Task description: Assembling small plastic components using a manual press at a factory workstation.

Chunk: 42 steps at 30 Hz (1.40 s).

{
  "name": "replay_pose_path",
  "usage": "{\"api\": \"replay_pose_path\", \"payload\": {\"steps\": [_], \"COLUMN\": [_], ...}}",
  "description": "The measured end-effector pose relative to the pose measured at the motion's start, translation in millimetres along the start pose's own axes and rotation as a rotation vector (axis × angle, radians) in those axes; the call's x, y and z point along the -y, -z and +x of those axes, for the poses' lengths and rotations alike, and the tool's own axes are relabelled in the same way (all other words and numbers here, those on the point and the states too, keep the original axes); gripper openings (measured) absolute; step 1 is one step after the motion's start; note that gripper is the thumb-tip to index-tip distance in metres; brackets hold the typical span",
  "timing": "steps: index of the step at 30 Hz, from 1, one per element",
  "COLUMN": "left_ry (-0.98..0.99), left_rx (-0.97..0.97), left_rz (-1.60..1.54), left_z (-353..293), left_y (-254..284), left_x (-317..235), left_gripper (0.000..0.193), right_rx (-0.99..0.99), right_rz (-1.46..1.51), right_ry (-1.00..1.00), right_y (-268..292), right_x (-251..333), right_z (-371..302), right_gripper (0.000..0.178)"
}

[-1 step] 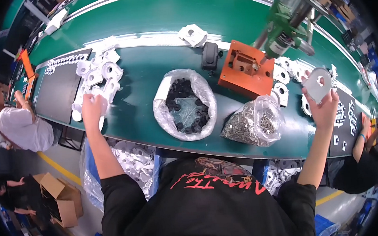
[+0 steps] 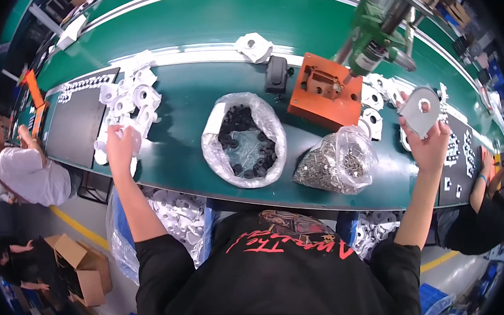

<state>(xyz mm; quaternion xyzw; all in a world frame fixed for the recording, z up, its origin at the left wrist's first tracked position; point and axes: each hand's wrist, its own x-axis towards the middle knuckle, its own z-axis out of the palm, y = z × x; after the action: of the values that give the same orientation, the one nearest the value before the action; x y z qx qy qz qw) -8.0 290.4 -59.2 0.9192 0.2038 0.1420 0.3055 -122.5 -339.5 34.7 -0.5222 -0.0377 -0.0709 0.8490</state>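
Observation:
My right hand [image 2: 428,143] holds up a whitish plastic housing [image 2: 418,122] with a round hole, gripping its edges between thumb and fingers above the right side of the bench. On the left, my left hand [image 2: 120,145] is closed on a white plastic part [image 2: 136,144] at the near end of a pile of white housings [image 2: 145,96]; my fingers partly cover it. Between my hands sit an open clear bag of black plastic pieces [image 2: 242,171] and a clear bag of metal screws [image 2: 329,166].
An orange fixture block [image 2: 325,95] stands under a green press [image 2: 370,47]. A black box-shaped object [image 2: 277,74] and one white housing [image 2: 254,48] lie farther back. More white housings [image 2: 372,121] flank the fixture. People work at both sides; bins of white parts [image 2: 177,217] stand below the bench edge.
The housing in my right hand has tilted slightly, and the whole view has shifted a little. My left hand stays at the pile.

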Motion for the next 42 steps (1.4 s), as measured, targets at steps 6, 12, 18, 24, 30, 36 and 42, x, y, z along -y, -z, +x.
{"api": "replay_pose_path", "payload": {"steps": [6, 12, 18, 24, 30, 36, 42], "left_ry": [-0.426, -0.927, -0.807, -0.522, 0.1, -0.109, -0.441], "left_rx": [0.596, 0.873, 0.99, 1.024, 1.184, 0.932, 0.838], "left_rz": [-1.125, -1.392, -1.447, -1.622, -2.02, -1.689, -1.477], "left_z": [-103, -178, -188, -209, -234, -229, -220], "left_y": [-27, -68, -72, -86, -84, -94, -96], "left_x": [-158, -226, -218, -216, -226, -223, -233], "left_gripper": [0.038, 0.037, 0.031, 0.034, 0.07, 0.054, 0.027], "right_rx": [0.101, 0.268, 0.298, 0.214, 0.043, 0.205, 0.184], "right_rz": [-0.179, -0.784, -0.947, -1.022, -1.075, -1.012, -1.087], "right_ry": [-0.057, 0.237, 0.354, 0.342, 0.473, 0.312, 0.346], "right_y": [-90, -161, -159, -157, -157, -147, -135], "right_x": [-27, -73, -70, -86, -89, -77, -60], "right_z": [-35, -34, -38, -39, -26, -32, -42], "right_gripper": [0.053, 0.081, 0.082, 0.089, 0.093, 0.081, 0.078]}}
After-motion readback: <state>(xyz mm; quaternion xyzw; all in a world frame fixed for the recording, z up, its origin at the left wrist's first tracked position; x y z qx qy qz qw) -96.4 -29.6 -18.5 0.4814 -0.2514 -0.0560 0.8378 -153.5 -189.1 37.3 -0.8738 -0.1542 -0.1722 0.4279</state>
